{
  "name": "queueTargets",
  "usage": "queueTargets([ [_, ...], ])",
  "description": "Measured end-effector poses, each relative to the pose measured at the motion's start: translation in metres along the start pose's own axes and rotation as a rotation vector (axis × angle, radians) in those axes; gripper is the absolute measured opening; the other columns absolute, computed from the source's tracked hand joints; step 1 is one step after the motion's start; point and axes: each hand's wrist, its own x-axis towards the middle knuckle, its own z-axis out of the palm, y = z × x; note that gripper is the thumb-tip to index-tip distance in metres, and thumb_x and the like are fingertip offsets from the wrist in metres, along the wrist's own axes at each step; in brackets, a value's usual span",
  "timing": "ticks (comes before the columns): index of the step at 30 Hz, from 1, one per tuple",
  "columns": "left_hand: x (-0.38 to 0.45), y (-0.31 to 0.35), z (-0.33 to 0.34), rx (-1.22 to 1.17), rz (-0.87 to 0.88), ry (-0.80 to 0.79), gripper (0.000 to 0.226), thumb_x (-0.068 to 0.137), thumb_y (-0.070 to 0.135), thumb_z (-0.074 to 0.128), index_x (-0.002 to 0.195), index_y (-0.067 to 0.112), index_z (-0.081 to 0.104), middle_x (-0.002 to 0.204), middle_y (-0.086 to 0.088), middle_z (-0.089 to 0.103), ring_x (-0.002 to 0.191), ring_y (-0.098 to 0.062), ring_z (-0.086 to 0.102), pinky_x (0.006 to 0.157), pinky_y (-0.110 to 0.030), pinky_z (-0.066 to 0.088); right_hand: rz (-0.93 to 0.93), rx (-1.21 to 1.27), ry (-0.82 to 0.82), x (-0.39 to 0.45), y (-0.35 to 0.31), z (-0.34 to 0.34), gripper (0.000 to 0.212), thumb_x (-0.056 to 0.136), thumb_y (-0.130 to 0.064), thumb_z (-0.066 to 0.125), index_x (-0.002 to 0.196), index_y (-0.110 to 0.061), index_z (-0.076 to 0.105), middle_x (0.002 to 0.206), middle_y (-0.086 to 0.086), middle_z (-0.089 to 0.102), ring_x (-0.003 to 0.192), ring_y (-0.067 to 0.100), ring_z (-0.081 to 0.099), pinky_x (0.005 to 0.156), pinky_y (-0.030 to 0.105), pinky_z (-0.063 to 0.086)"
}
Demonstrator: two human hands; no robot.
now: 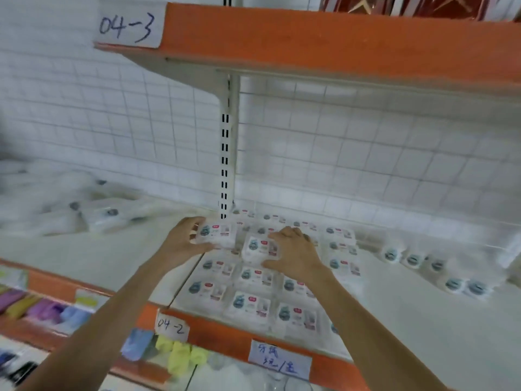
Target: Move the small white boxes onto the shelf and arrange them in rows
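Several small white boxes (251, 304) with blue and red print lie in rows on the white shelf (118, 258), near its orange front edge. My left hand (183, 241) grips one white box (218, 234) at the left back of the rows, fingers curled over its far side. My right hand (293, 252) grips another white box (258, 249) just right of it, held on top of the arranged rows. Both boxes sit slightly above the layer beneath.
A loose pile of white packs (84, 210) lies at the shelf's left. Round white packs (434, 266) line the right side. A slotted upright post (225, 165) stands at the back. An orange shelf (310, 38) hangs overhead. Coloured goods (174, 354) fill the lower shelf.
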Motion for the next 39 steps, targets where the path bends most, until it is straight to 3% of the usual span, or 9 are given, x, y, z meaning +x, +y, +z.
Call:
queueTargets([
  [7,-0.002,0.003,0.016,-0.002,-0.066,-0.084,0.072,0.071,0.016,0.079,0.132,0.013,0.042,0.128,0.0,0.05,0.112,-0.016,0.052,0.096,-0.03,0.042,-0.006,0.01,0.047,-0.006,0.012,0.014,0.055,0.085,-0.054,0.051,0.131,-0.026,0.043,0.133,0.004,0.039,0.125,0.026,0.036,0.103,0.04,0.03],
  [12,-0.004,0.0,0.031,-0.122,-0.109,0.005,0.061,0.069,0.011,0.08,0.12,0.012,0.045,0.115,0.002,0.052,0.1,-0.017,0.056,0.076,-0.019,0.047,-0.034,0.036,0.108,-0.012,0.014,0.022,0.047,0.091,-0.049,0.046,0.133,-0.028,0.043,0.13,0.001,0.042,0.124,0.022,0.036,0.105,0.037,0.027],
  [16,-0.006,0.0,0.035,-0.123,-0.125,-0.001,0.046,0.071,0.01,0.078,0.108,0.015,0.05,0.094,0.012,0.057,0.083,0.001,0.055,0.062,-0.012,0.048,-0.008,0.005,0.139,-0.014,0.009,0.026,0.044,0.093,-0.045,0.043,0.134,-0.028,0.043,0.133,0.0,0.042,0.126,0.021,0.034,0.108,0.036,0.024],
  [22,-0.005,-0.004,0.034,-0.11,-0.08,-0.035,0.044,0.075,0.012,0.075,0.108,0.014,0.047,0.104,0.003,0.057,0.092,-0.01,0.058,0.068,-0.016,0.047,0.048,-0.028,0.159,-0.018,0.0,0.027,0.042,0.094,-0.043,0.042,0.133,-0.028,0.044,0.135,0.0,0.043,0.128,0.02,0.033,0.106,0.036,0.025],
  [27,0.001,0.0,0.026,-0.115,-0.1,-0.103,0.074,0.07,0.015,0.08,0.128,0.012,0.035,0.122,-0.006,0.047,0.103,-0.018,0.051,0.067,-0.021,0.047,0.105,-0.054,0.092,-0.02,-0.009,0.019,0.042,0.093,-0.041,0.044,0.131,-0.025,0.042,0.136,0.0,0.044,0.127,0.022,0.036,0.105,0.038,0.029],
  [30,0.0,0.007,0.019,-0.031,-0.104,-0.129,0.09,0.07,0.018,0.08,0.14,0.014,0.024,0.138,-0.01,0.033,0.119,-0.023,0.044,0.086,-0.031,0.045,0.127,-0.031,0.073,-0.029,-0.015,0.006,0.052,0.091,-0.043,0.047,0.138,-0.023,0.035,0.141,0.001,0.041,0.13,0.023,0.037,0.107,0.041,0.028],
  [32,-0.008,0.013,0.01,0.087,-0.018,-0.095,0.08,0.077,0.021,0.073,0.141,0.012,0.025,0.141,-0.014,0.03,0.126,-0.026,0.04,0.101,-0.037,0.039,0.144,-0.016,0.129,-0.043,-0.017,-0.002,0.054,0.091,-0.042,0.047,0.14,-0.023,0.034,0.143,0.0,0.04,0.13,0.022,0.037,0.107,0.039,0.028],
  [34,-0.023,0.022,-0.001,0.245,0.131,-0.056,0.063,0.084,0.024,0.065,0.138,0.01,0.033,0.139,-0.012,0.035,0.125,-0.025,0.041,0.103,-0.034,0.036,0.149,-0.018,0.202,-0.065,-0.019,-0.011,0.049,0.092,-0.042,0.046,0.136,-0.022,0.039,0.138,-0.002,0.045,0.126,0.02,0.041,0.103,0.037,0.031],
  [39,-0.088,0.037,-0.017,0.561,0.476,0.091,0.032,0.084,0.022,0.063,0.112,0.007,0.059,0.108,-0.009,0.061,0.097,-0.03,0.058,0.078,-0.038,0.048,0.135,-0.005,0.331,-0.14,-0.025,-0.017,0.04,0.09,-0.037,0.052,0.125,-0.018,0.053,0.123,0.001,0.058,0.116,0.023,0.051,0.093,0.036,0.039],
])
